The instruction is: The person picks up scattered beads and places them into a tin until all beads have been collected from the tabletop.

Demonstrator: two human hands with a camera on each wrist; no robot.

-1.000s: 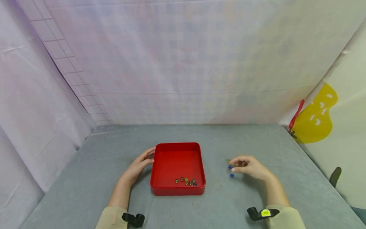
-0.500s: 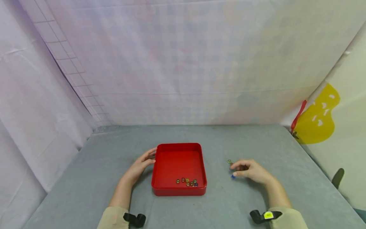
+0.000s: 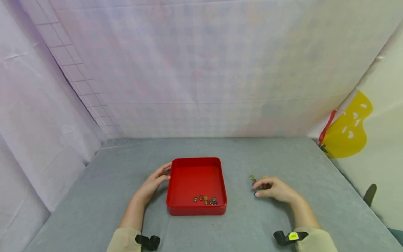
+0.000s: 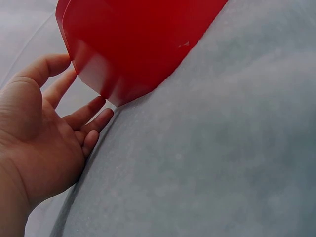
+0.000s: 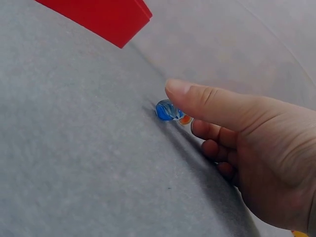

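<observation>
A red square tray (image 3: 195,175) stands mid-table with several glass marbles (image 3: 206,202) near its front wall. My left hand (image 3: 151,185) rests against the tray's left side; in the left wrist view its fingertips touch the outer wall. Right of the tray, my right hand (image 3: 275,189) is low over a few loose marbles. Its thumb touches a blue marble (image 3: 255,194), and the index fingertip is beside another blue marble (image 3: 253,184). Thumb and index are apart. An orange marble (image 3: 254,180) and a green marble (image 3: 251,177) lie just beyond. In the right wrist view, the thumb partly covers a blue marble (image 5: 168,110).
Grey cloth covers the table (image 3: 239,224). A pale curtain (image 3: 201,70) rises at its back edge, with more curtain at the left. The right-hand curtain bears a yellow pear print (image 3: 346,129). Both wrists wear a black camera band (image 3: 291,237).
My right hand has shifted slightly towards me, its thumb now at the nearer blue marble. The orange marble, hidden before, shows beyond the index finger. My left hand stays at the tray.
</observation>
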